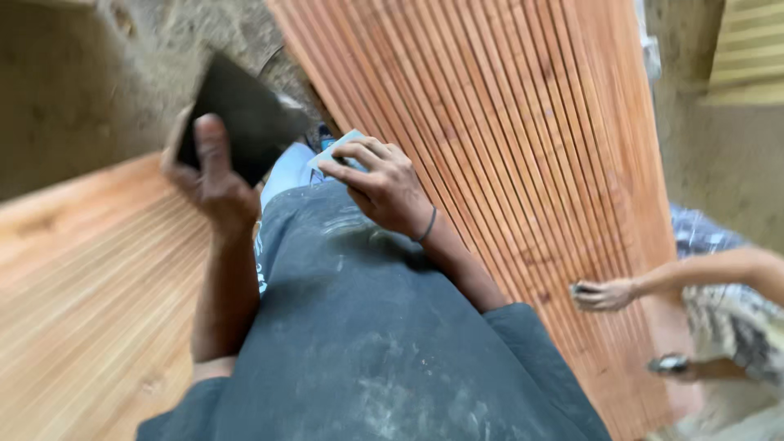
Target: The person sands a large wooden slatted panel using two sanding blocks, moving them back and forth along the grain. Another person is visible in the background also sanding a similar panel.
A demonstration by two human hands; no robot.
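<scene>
Head view shows the left hand (pixel 214 181) closed around a dark flat sheet (pixel 241 114), raised left of the reddish ribbed wood panel (pixel 523 139). Beside that panel's left edge, the right hand (pixel 384 186) pinches a pale blue piece (pixel 336 151); a co-worker's hand (pixel 604 294) rests on the panel's lower right.

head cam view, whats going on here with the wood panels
A person in a dusty grey shirt holds a dark flat sheet, perhaps sandpaper, in the left hand. The right hand grips a small pale blue item at the waist. A ribbed reddish wood panel stands ahead, a paler one beside. A co-worker's hand touches the reddish panel.
</scene>
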